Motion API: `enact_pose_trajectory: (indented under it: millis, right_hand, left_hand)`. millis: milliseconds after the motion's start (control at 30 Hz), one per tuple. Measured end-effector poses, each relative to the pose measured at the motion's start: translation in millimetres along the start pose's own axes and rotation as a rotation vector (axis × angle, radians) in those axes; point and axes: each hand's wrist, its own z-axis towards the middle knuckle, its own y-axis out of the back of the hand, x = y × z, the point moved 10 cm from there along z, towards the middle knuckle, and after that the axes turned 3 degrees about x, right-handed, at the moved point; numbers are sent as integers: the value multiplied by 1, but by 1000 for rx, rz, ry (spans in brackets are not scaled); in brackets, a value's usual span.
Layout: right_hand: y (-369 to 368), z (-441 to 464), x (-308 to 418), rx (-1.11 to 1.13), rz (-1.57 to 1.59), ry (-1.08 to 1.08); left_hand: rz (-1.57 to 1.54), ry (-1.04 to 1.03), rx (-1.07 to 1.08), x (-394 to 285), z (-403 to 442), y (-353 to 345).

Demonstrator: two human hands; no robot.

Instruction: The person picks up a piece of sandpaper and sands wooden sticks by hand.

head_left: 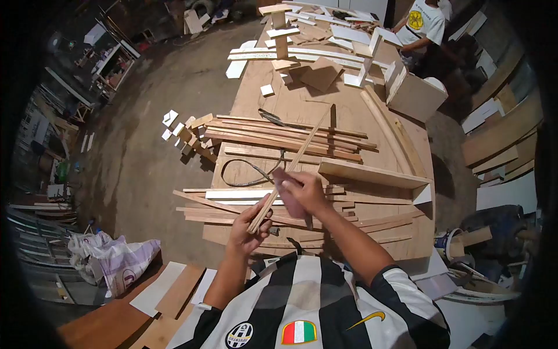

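Observation:
My left hand [249, 225] is closed round the near end of a long, thin wooden strip [305, 143], which slants up and away to the right over the worktable. My right hand [303, 192] grips a reddish-brown sheet [295, 205], possibly sandpaper, against the strip just beyond my left hand. Beneath and beside both hands lie several wooden strips [232, 218], some of them white. Farther off, a bundle of brown strips [285, 139] lies across the table. A black strap loop [232, 174] rests between the two groups.
A long wooden board piece [369, 174] stands right of my hands. Wood blocks [189, 135] are stacked at the table's left edge. A wooden box [415, 96] and a curved piece [386, 128] lie at the right. Another person [421, 29] is at the far right.

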Motion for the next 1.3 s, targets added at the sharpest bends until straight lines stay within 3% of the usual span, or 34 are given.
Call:
enact_pose_trajectory:
  millis: [167, 233, 333, 367, 467, 533, 567, 733, 800, 867, 933, 1000, 1067, 1200, 1267, 1300]
  right_hand:
    - [-22, -16, 29, 84, 45, 101]
    - [-12, 0, -6, 30, 36, -82]
    - [-22, -8, -4, 70, 71, -106]
    - [-28, -18, 18, 62, 51, 52]
    - [-29, -19, 8, 69, 79, 42]
    - [-10, -6, -22, 29, 94, -159]
    - [-3, -3, -29, -7, -27, -129]
    - [-22, -34, 22, 86, 10, 50]
    - [-9, -23, -5, -24, 40, -43]
    - [2, -15, -14, -6, 43, -134]
    - [3, -20, -8, -51, -12, -68]
    - [-20, -37, 4, 89, -14, -37]
    - [-21, -36, -5, 51, -4, -1]
    - [-2, -17, -43, -22, -6, -241]
    - [-18, -30, -42, -26, -31, -86]
    - [-27, -37, -17, 89, -26, -51]
  left_hand:
    - [146, 37, 12, -10, -5, 1]
    - [139, 37, -6, -6, -3, 6]
    - [96, 30, 31, 1, 2, 13]
    - [121, 21, 40, 2, 3, 11]
    - [224, 2, -21, 3, -3, 15]
    - [269, -5, -50, 6, -8, 10]
    - [302, 3, -61, 8, -7, 13]
    - [392, -10, -91, 7, -6, 6]
    - [386, -15, -187, 8, -7, 13]
    - [532, -39, -88, 7, 0, 15]
    - [465, -32, -47, 9, -2, 14]
    - [388, -17, -18, 14, -3, 12]
    - [386, -12, -102, 12, -6, 18]
    - [462, -9, -77, 16, -4, 21]
    - [340, 22, -97, 22, -10, 20]
    - [351, 28, -140, 25, -7, 35]
